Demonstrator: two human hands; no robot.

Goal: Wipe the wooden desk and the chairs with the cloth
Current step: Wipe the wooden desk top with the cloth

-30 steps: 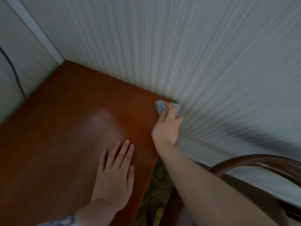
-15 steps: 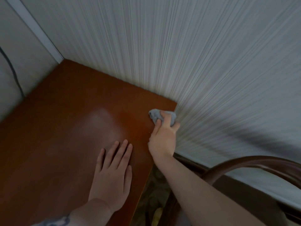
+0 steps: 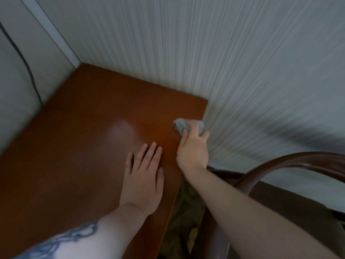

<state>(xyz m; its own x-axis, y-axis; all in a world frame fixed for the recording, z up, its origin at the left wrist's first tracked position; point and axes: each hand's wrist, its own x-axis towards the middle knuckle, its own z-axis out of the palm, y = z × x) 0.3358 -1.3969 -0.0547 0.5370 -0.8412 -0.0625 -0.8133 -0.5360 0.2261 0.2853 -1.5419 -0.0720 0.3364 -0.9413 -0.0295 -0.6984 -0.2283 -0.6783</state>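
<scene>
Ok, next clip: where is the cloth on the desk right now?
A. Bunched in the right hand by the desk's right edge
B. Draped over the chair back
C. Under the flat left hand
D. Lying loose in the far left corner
A: the grey cloth is bunched under the right hand near the right edge of the desk, while the left hand lies flat and holds nothing.

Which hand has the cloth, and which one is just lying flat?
The right hand holds the grey cloth, bunched under its fingers near the desk's far right corner. The left hand holds nothing; it lies flat on the wood, fingers straight.
</scene>
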